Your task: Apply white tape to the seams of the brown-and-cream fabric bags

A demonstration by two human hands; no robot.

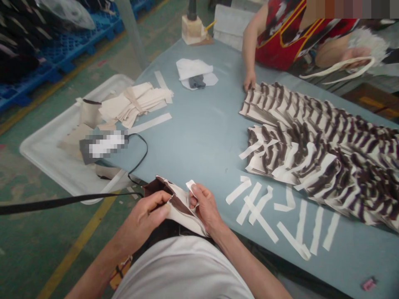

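Your left hand (156,209) pinches the pouch (184,220) | right hand (204,203) pinches white strip (190,185) beside pouch mouth | near table's (205,137) front edge

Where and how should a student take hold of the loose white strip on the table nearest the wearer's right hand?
Probably pinch its near end with thumb and finger, coming from the picture's left. The loose white strip is thin and narrow, and that end points toward the right hand, clear of the crossed strips; its far end looks bent.
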